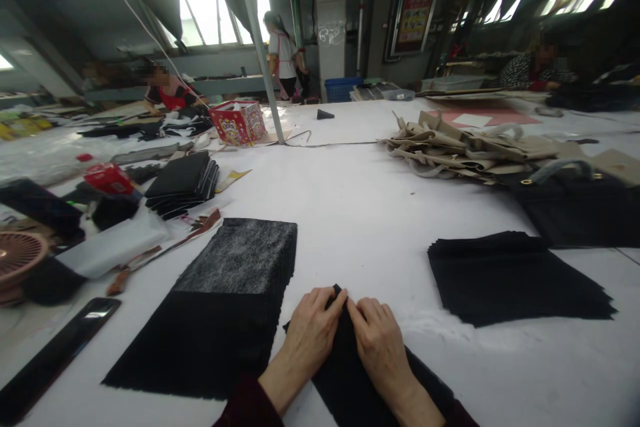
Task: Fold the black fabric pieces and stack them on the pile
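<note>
A black fabric piece (345, 380) lies on the white table (360, 213) right in front of me. My left hand (313, 333) and my right hand (377, 340) rest side by side on its far end, fingers curled and pinching the cloth's top edge. A tall stack of black fabric pieces (215, 307) sits just left of my left hand. A second, fanned stack of black pieces (510, 277) lies to the right of my right hand.
A smaller black stack (183, 183), a red package (107, 177), a pink fan (17, 257) and a black phone (55, 357) lie at left. Beige bags (465, 147) and black bags (580, 210) pile at right. A red box (239, 121) stands by a pole (260, 47). Three people work beyond.
</note>
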Tool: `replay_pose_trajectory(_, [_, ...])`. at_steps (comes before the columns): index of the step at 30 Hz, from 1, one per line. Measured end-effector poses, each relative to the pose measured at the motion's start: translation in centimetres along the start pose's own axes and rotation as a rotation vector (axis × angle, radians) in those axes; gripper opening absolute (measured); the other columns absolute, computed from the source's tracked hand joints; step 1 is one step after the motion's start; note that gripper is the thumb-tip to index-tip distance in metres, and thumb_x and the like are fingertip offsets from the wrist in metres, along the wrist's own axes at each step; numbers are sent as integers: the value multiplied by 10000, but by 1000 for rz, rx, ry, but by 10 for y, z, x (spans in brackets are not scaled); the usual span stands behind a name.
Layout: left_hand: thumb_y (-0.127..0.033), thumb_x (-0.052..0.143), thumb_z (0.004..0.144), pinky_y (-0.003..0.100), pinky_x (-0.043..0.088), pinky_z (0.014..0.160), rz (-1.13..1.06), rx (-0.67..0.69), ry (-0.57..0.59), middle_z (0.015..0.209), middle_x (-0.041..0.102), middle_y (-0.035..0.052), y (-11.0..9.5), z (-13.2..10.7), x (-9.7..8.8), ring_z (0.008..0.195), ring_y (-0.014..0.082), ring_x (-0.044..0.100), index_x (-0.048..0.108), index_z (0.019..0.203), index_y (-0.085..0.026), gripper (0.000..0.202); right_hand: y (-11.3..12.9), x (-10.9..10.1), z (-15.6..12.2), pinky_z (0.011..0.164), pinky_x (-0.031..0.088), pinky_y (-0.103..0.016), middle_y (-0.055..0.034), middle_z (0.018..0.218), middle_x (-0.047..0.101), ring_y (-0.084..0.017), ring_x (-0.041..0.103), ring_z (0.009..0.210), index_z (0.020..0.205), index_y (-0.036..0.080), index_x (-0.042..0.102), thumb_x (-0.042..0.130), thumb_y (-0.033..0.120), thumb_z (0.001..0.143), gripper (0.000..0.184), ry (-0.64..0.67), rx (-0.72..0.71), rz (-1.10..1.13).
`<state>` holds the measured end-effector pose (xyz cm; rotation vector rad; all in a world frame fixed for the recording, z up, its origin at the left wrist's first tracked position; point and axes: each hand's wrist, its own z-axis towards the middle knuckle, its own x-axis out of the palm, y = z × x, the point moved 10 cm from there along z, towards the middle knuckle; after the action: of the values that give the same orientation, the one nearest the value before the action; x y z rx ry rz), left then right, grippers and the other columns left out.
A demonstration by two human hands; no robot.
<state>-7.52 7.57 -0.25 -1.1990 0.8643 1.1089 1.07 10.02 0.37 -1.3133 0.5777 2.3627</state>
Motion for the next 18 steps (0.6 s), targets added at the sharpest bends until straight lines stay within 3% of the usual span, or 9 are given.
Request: replay_pose_trajectory(18, [-157, 436, 965, 413, 502, 889, 0, -3, -38, 1175, 572, 98, 1, 1, 0, 1035, 242, 540, 495, 1341, -184, 381, 1, -1, 0, 719, 365, -352, -75, 851, 539, -209, 466, 790, 1125, 108, 608, 356, 65, 950, 310, -43, -22, 14])
